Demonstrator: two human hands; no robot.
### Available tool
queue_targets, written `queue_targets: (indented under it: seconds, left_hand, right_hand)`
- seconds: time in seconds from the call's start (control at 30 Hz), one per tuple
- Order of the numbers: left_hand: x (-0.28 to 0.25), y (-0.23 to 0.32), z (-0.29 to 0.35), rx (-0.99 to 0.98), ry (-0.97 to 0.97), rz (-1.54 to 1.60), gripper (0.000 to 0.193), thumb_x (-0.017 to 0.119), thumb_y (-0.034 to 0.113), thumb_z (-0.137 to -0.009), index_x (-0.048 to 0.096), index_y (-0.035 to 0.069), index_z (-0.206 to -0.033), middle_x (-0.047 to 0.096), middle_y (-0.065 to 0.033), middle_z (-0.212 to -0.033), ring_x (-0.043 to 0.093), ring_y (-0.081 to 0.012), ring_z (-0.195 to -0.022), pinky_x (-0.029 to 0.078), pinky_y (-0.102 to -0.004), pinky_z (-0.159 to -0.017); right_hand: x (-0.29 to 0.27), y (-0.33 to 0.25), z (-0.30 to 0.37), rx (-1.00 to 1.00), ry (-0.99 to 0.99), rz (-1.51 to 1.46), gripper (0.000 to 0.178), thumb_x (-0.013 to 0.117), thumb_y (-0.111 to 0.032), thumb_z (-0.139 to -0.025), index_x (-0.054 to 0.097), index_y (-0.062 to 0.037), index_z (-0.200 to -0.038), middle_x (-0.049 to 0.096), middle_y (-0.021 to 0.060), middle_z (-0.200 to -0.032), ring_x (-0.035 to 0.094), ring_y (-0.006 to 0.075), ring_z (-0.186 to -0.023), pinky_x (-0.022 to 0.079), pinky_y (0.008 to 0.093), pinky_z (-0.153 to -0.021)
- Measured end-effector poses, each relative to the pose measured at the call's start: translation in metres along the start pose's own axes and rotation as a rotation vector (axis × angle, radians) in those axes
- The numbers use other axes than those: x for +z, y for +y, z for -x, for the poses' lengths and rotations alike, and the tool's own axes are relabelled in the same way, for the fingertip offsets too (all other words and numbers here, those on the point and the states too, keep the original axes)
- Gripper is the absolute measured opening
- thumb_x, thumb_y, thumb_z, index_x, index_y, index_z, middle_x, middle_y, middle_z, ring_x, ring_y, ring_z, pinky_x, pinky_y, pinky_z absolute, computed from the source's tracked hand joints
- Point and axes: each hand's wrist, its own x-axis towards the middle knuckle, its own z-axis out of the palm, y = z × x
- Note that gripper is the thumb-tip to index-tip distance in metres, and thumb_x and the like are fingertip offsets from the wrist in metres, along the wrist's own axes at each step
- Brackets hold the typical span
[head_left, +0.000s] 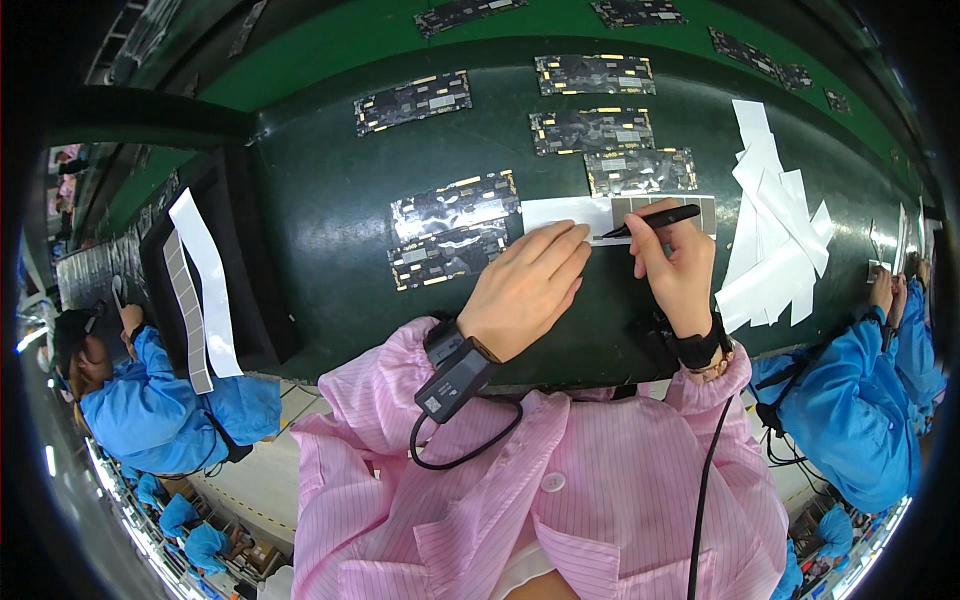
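Note:
A white backing strip [560, 212] with grey rectangular stickers [690, 212] on its right part lies on the dark green bench in front of me. My left hand [528, 285] rests on the strip's near edge, fingers stretched out and flat. Between the thumb and fingers of my right hand [675, 262] is a slim black pen-shaped tool [672, 216]. Its pointed tip is at the strip, close to my left fingertips. Whether it is tweezers or a pen-like pick, I cannot tell. Just left of the strip are two black circuit boards, an upper circuit board [455, 207] and a lower circuit board [445, 255].
More circuit boards [590, 130] lie farther back. A heap of white paper strips [770, 230] is at the right. On the left, a black tray [235, 300] carries a white strip [208, 270] and a grey sticker strip [188, 310]. Co-workers in blue sit on both sides.

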Motion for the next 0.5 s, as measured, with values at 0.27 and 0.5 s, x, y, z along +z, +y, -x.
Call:
queue_targets:
  seconds: [0.27, 0.5]
  left_hand:
    - [-0.010, -0.004, 0.005, -0.012, -0.016, -0.002, 0.032, 0.062, 0.012, -0.082, 0.057, 0.003, -0.113, 0.053, -0.0071, -0.126, 0.050, -0.0237, -0.117, 0.044, -0.0354, -0.095]
    - [-0.021, -0.017, -0.022, 0.009, 0.081, -0.037, 0.031, 0.065, 0.013, -0.080, 0.057, 0.002, -0.109, 0.054, -0.0107, -0.121, 0.054, -0.0289, -0.111, 0.046, -0.0370, -0.091]
  right_hand:
    - [-0.006, -0.009, -0.041, 0.045, 0.002, -0.380, 0.013, 0.063, -0.013, -0.090, 0.060, 0.0000, -0.090, 0.058, 0.0027, -0.063, 0.050, 0.0063, -0.046, 0.036, 0.0209, -0.042]
    - [0.018, 0.003, -0.121, 0.026, -0.043, -0.427, 0.022, 0.062, -0.024, -0.091, 0.060, -0.0020, -0.090, 0.056, 0.0016, -0.064, 0.048, 0.0075, -0.045, 0.036, 0.0218, -0.043]
